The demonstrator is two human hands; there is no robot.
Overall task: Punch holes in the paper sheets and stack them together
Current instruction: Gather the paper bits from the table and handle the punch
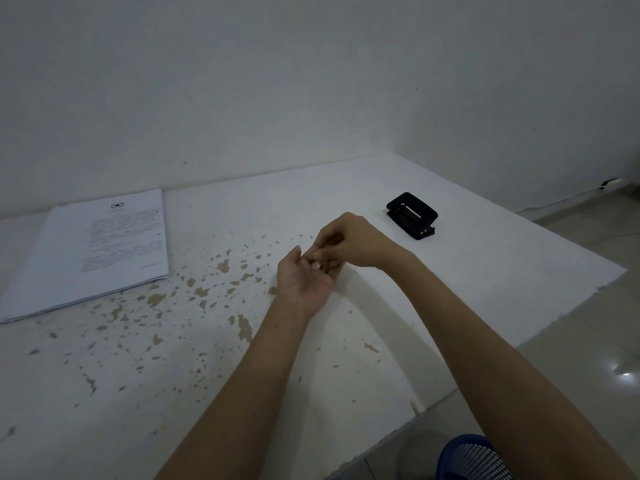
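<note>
Meeting over the middle of the table (pixel 467 271), both bare forearms reach in from 5 o'clock. The left hand (pixel 304 278) lies palm up, fingers loosely cupped. The right hand (pixel 346 242) arches above it, fingertips bunched and pressing down into that palm; whether they pinch anything I cannot tell. The paper sheets (pixel 86 251), a flat printed stack, lie at 9 o'clock. The hole punch (pixel 412 215), black and boxy, sits at 1 o'clock. The tabletop's white paint is chipped to brown flecks. A blue mesh basket (pixel 474 459) shows at 5 o'clock.
</note>
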